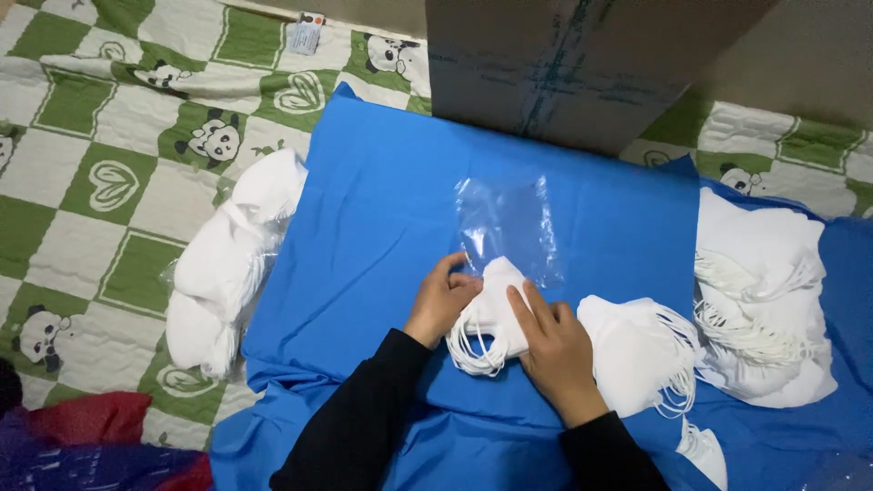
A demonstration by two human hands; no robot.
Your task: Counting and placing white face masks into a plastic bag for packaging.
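On the blue cloth (382,209) spread over a green-and-white panda quilt (100,173), we had a small stack of white face masks (496,314) between our hands, its upper end just inside the mouth of a clear plastic bag (509,227). Our left hand (441,300) curled at the bag's opening, fingers bent and pinching the film's edge beside the stack. Our right hand (555,350) lay over the stack's lower right side, fingers long and close together, pressing it flat. We judged the step as sliding the stack into the bag, only begun, since most of it lay outside. The next move seemed to call for holding the mouth open while pushing evenly, as the ear loops (473,350) trailed loose and could snag. The film was thin, glossy and crinkled; the masks looked soft, matte, folded flat. To the right lay a fanned pile of loose masks (637,350) and a larger heap (764,309); to the left, a bagged bundle (227,264). A cardboard box (582,64) stood at the cloth's far edge.
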